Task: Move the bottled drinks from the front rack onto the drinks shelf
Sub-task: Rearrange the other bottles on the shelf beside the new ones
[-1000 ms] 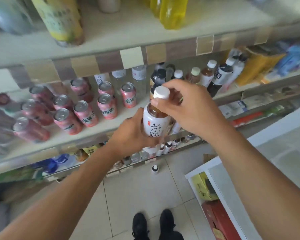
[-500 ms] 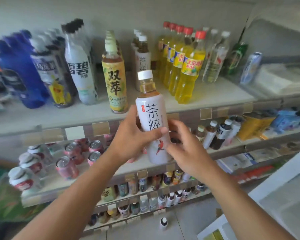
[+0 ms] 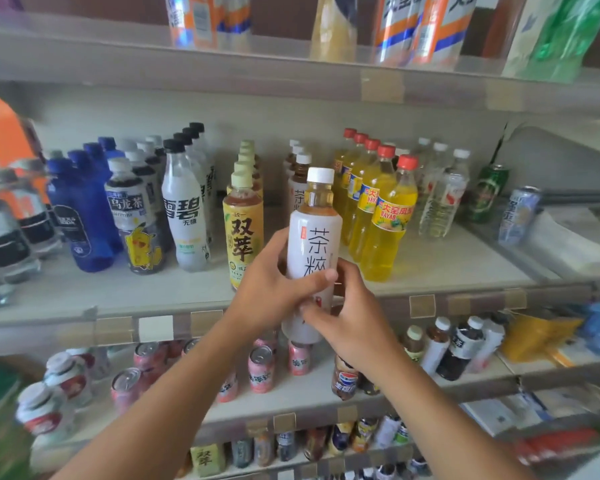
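Since half a second ago, the head view has tilted upward: a top shelf (image 3: pixel 222 69) of blurred packages now fills the upper edge, and the floor has dropped out of sight. Both hands have kept hold of the white tea bottle (image 3: pixel 314 237), which sits a little closer to the drinks shelf (image 3: pixel 440 268) than before, upright or nearly so, its base in front of and just below the shelf's front lip. The right hand (image 3: pixel 352 320) has shifted slightly up against the bottle's lower half.

The left hand (image 3: pixel 274 292) wraps the bottle's middle, thumb curled across the label front, fingers hidden behind it. The right hand's fingers curl round the lower part from the right; how firmly they grip is hard to tell. The hands cover the bottom of the label and part of a red mark there. Everything at the frame's edges is smeared by motion.

The bottle has a white cap, a clear neck showing amber liquid, and a white sleeve with large dark characters. Directly behind it stands a row of matching tea bottles (image 3: pixel 300 174), between the yellow-labelled tea bottles (image 3: pixel 243 230) and the red-capped orange drink bottles (image 3: pixel 388 220). Pink cans (image 3: pixel 260 370) stand on the shelf below.
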### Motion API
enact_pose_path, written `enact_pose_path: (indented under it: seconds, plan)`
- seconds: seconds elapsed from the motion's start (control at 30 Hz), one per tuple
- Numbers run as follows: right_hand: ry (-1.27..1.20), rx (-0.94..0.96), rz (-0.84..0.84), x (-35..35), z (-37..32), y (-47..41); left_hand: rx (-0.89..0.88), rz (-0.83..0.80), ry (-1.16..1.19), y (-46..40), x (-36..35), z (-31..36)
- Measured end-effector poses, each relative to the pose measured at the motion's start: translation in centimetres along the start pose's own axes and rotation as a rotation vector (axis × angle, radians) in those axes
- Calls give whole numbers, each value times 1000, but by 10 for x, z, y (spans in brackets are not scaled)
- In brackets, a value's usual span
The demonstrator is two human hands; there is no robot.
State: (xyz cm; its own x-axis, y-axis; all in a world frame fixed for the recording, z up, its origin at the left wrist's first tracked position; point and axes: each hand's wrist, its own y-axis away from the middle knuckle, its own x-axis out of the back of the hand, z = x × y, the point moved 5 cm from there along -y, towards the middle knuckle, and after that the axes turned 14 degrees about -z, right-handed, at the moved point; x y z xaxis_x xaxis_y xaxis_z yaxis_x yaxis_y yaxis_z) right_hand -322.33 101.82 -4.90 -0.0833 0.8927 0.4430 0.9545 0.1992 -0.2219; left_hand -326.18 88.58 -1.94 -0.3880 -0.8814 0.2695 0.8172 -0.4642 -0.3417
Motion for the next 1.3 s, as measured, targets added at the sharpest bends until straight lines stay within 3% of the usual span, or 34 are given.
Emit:
enact_pose_path:
  seconds: [0.37,0.5,0.67,1.3]
  plan:
    - [58,37,80,24,22,-54,75,46,-30,-37,11,-28]
    - [119,-21,150,33,37,-83,108,159,-490,-34,19,-45]
    - [143,-93,121,36,53,-116,203,81,-969,-40,0,-61]
    - [217,-89,81,22,75,-169,251,73,-1040,-50,-4,-90]
